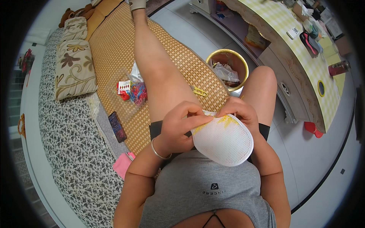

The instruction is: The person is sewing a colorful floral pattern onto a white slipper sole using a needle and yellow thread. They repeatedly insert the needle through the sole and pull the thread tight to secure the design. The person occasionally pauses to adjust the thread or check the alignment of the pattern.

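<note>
A white mesh embroidery piece with a pale rim, shaped like an insole point(223, 142), lies over my lap and bears yellow stitching point(228, 121) near its far edge. My left hand point(182, 124) pinches that edge between thumb and fingers, beside the stitches. On the other side of the yellow pattern, my right hand point(239, 112) grips the same edge, its fingertips close to those of the left. Whether a needle is between the fingers cannot be told. A clear plastic bag with tangled coloured thread point(138, 92) rests on the woven mat left of my leg.
On the woven mat point(114, 51) are a yellow-handled cutter point(199, 91) and a smartphone point(117, 126). A gold-rimmed waste bin point(245, 64) stands beyond my right knee. Cushions point(75, 69) lie at left; a cabinet with a checked cloth point(285, 37) curves along the right.
</note>
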### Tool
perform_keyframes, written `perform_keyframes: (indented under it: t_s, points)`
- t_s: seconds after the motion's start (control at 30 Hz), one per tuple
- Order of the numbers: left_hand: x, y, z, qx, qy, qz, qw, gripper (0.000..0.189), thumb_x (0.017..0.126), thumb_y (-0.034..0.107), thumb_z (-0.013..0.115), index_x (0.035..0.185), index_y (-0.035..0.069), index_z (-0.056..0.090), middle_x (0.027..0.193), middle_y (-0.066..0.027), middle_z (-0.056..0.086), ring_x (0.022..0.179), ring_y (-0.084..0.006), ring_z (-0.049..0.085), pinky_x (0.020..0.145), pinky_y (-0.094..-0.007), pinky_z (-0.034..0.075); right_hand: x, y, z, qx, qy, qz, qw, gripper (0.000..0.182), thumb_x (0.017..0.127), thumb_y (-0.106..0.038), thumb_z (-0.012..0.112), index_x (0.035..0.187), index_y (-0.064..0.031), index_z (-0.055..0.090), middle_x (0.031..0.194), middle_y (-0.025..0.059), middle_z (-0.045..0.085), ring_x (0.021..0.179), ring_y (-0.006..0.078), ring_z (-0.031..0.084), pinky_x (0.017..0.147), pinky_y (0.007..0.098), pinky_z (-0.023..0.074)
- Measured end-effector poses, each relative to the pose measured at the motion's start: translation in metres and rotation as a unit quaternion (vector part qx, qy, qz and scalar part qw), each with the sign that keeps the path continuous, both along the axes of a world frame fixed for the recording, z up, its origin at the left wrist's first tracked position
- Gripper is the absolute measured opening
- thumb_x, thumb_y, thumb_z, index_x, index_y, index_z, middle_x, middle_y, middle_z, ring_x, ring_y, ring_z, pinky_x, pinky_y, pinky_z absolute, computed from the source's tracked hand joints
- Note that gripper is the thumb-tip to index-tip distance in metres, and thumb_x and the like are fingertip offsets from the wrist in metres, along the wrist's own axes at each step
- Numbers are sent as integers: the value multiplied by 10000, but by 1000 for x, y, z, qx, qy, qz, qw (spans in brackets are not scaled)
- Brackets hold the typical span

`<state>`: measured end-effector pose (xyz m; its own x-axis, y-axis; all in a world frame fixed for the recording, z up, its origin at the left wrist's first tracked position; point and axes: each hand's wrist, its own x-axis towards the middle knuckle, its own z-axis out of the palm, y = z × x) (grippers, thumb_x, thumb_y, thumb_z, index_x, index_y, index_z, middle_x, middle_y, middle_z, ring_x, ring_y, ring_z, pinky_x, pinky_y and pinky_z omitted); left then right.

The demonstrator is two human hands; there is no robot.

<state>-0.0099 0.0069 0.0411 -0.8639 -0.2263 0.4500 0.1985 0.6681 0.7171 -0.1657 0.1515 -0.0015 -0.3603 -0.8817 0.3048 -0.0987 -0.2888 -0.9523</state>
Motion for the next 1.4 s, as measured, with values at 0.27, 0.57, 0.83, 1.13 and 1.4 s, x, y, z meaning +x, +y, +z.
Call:
perform_keyframes:
  t_s: [0.27, 0.57, 0.83, 1.13, 1.4]
  points:
    - [1, 0, -4, 10, 13, 12, 1000, 281, 660, 47, 784, 929, 43, 702, 850, -85, 613, 753, -202, 604, 636, -282, 491, 0, 1, -1, 16, 2, -2, 1000, 97, 841, -23, 621, 923, -22, 672, 837, 59, 618, 744, 151, 592, 643, 248, 446]
    - [2, 6, -10, 354, -64, 143, 922, 247, 767, -34, 691, 1010, -18, 653, 973, -83, 672, 837, -169, 641, 742, -291, 523, 15, -10, 3, 85, -140, -84, 983, 96, 882, -11, 580, 968, 11, 617, 741, 3, 514, 666, 61, 466, 594, 213, 395]
    - [-13, -2, -11, 636, -8, 119, 762, 303, 797, -102, 618, 1096, -87, 569, 1071, -159, 656, 924, -204, 655, 835, -326, 530, 14, -20, 19, 14, 172, -208, 963, 184, 821, 16, 623, 1002, -14, 614, 798, 132, 626, 706, 250, 631, 604, 314, 485]
    - [-10, 0, -18, 602, -2, 128, 788, 296, 788, -104, 627, 1079, -78, 578, 1059, -139, 658, 922, -185, 647, 835, -315, 521, 25, -29, 12, -10, 274, -219, 936, 123, 742, -23, 675, 856, -23, 628, 731, 112, 624, 630, 266, 629, 555, 347, 495]
    - [-9, 3, -19, 582, -7, 141, 801, 277, 784, -91, 643, 1056, -70, 596, 1049, -129, 663, 915, -171, 645, 837, -305, 516, 25, -29, 14, -23, 283, -218, 934, 159, 727, 58, 676, 869, 3, 628, 716, 126, 629, 628, 265, 636, 554, 337, 497]
